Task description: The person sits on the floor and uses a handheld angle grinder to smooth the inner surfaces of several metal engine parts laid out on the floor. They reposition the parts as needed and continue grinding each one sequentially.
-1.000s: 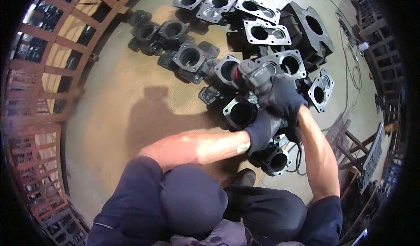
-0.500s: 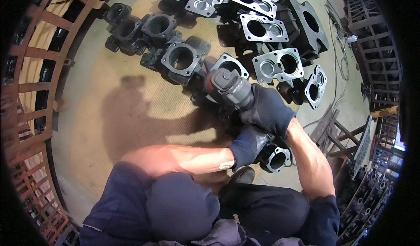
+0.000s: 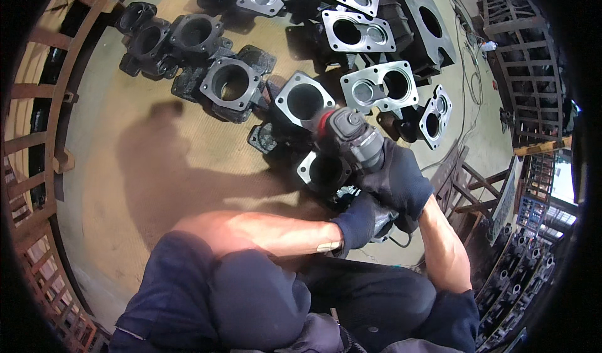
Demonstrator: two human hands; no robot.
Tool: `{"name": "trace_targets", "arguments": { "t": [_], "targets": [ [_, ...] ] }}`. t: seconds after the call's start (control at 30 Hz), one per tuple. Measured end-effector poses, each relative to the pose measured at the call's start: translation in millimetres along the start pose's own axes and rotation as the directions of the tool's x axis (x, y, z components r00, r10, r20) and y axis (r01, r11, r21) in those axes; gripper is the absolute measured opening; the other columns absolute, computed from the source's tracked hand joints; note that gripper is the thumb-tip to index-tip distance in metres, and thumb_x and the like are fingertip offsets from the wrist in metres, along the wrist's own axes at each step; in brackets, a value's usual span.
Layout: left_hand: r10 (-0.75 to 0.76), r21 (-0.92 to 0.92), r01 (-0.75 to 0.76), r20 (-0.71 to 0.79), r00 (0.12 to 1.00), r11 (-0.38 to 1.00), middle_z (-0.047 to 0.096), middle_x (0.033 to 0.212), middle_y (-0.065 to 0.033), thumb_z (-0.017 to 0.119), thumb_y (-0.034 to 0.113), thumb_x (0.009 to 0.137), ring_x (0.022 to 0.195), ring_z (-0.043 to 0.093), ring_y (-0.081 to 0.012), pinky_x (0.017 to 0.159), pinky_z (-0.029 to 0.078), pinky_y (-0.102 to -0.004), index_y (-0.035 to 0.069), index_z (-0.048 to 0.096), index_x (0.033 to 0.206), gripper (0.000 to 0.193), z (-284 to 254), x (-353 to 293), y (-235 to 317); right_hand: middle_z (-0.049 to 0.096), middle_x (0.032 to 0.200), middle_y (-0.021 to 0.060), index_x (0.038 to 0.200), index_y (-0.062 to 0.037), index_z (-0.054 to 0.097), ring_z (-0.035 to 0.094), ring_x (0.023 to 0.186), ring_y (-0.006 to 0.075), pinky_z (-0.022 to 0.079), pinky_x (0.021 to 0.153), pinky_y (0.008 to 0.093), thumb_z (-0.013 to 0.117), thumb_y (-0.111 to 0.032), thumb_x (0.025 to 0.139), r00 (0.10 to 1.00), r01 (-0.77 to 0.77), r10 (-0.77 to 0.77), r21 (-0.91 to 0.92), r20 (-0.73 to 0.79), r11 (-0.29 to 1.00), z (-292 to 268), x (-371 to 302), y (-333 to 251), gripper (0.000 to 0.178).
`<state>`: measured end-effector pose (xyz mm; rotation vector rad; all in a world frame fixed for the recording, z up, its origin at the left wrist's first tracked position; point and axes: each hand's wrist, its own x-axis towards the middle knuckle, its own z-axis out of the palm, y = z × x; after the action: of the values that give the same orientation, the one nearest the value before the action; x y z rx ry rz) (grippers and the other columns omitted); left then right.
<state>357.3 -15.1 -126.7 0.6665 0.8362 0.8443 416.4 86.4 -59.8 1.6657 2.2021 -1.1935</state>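
Observation:
A power grinder (image 3: 362,138) with a grey head and a red rim by its disc is held in both gloved hands. My right hand (image 3: 401,176), in a dark glove, wraps round its body just behind the head. Lower down, my left hand (image 3: 357,220), gloved too, closes round the rear part, where a cord comes out. The blurred disc side lies over the right edge of a casting's square flange (image 3: 290,110); contact cannot be made out. Nearer to me is another machined flange (image 3: 306,166) with a round bore, partly covered by the grinder.
Dark castings (image 3: 216,89) stand at the left on a tan mat (image 3: 188,146). Several with bright machined flanges (image 3: 352,70) stand at the right, beside a large black housing (image 3: 411,17). Slatted crates (image 3: 31,143) line the left side. A cable (image 3: 471,96) runs along the right floor.
The whole view has shifted, with the castings appearing farther left. Both hands have moved the grinder to the right relative to the castings, baring more of two flanges.

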Motion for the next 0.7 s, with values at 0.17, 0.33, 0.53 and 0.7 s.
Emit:
{"name": "trace_targets", "arguments": {
  "t": [0.17, 0.33, 0.53, 0.7],
  "targets": [
    [0.151, -0.010, -0.151, -0.058, 0.987, 0.988, 0.065, 0.096, -0.0109, 0.065, 0.010, 0.080, 0.089, 0.059, -0.0167, 0.079, 0.048, -0.0320, -0.002, 0.061, 0.101, 0.024, -5, 15, 5, 0.065, 0.082, 0.0239, 0.096, 0.0037, 0.060, 0.065, 0.082, 0.0386, 0.051, 0.073, 0.0365, 0.070, -0.023, 0.062, 0.993, 0.077, -0.077, -0.006, -0.093, 0.997, -11, 14, 4, 0.045],
    [0.136, 0.063, -0.132, -0.055, 0.989, 0.989, 0.065, 0.102, -0.0110, 0.066, 0.009, 0.081, 0.092, 0.058, -0.0161, 0.085, 0.047, -0.0317, -0.002, 0.060, 0.106, 0.028, -3, 12, -3, 0.065, 0.082, 0.0250, 0.095, 0.0047, 0.060, 0.065, 0.084, 0.0390, 0.050, 0.074, 0.0377, 0.071, -0.026, 0.061, 0.996, 0.071, -0.072, -0.009, -0.061, 0.997, -3, 14, 11, 0.047],
    [-0.105, -0.284, 0.104, 0.012, 0.994, 0.953, 0.065, 0.104, -0.0112, 0.068, 0.013, 0.083, 0.093, 0.058, -0.0154, 0.086, 0.048, -0.0315, -0.002, 0.061, 0.108, 0.030, 6, -11, 3, 0.065, 0.087, 0.0249, 0.097, 0.0031, 0.059, 0.064, 0.087, 0.0394, 0.050, 0.078, 0.0383, 0.073, -0.029, 0.059, 0.996, 0.014, -0.010, -0.042, 0.092, 0.999, -4, -1, 5, 0.052],
    [-0.265, -0.407, 0.266, 0.060, 0.962, 0.874, 0.066, 0.105, -0.0109, 0.065, 0.013, 0.085, 0.094, 0.058, -0.0150, 0.086, 0.048, -0.0315, -0.002, 0.061, 0.109, 0.029, 8, -8, 1, 0.065, 0.088, 0.0241, 0.100, 0.0014, 0.058, 0.064, 0.087, 0.0383, 0.050, 0.078, 0.0380, 0.073, -0.029, 0.058, 0.996, -0.018, 0.025, -0.082, 0.090, 0.996, -7, -2, -2, 0.054]
  ]
}}
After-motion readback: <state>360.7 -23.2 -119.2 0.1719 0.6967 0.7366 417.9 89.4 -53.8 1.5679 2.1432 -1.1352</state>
